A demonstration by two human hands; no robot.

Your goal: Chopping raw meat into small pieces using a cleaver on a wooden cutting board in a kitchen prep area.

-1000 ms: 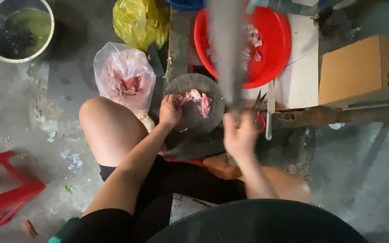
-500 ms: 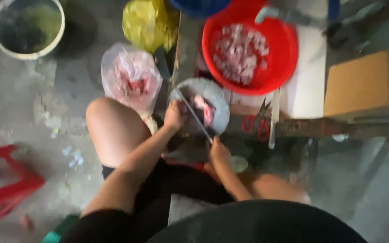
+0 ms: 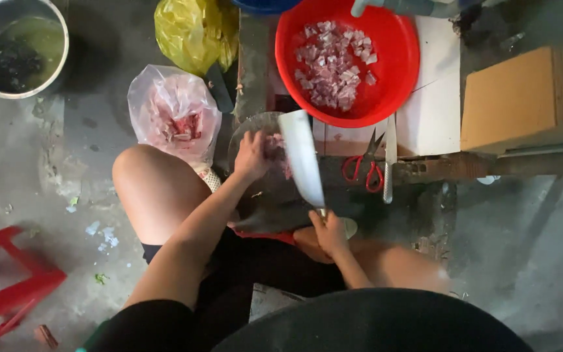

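My right hand grips the handle of a broad cleaver, its blade lying flat over a round dark chopping block. My left hand presses on a piece of raw pink meat on that block, right beside the blade. A red basin beyond the block holds several small cubes of cut meat. I am seated low with my bare knees on either side of the block.
A clear plastic bag of raw meat and a yellow bag lie left of the block. Red-handled scissors and a sharpening steel rest on the board. A metal pot, a red stool, and a cardboard box stand around.
The cleaver came down from its raised blurred position and now lies flat over the block. My right hand dropped toward my lap. The view shifted upward, showing the whole red basin.
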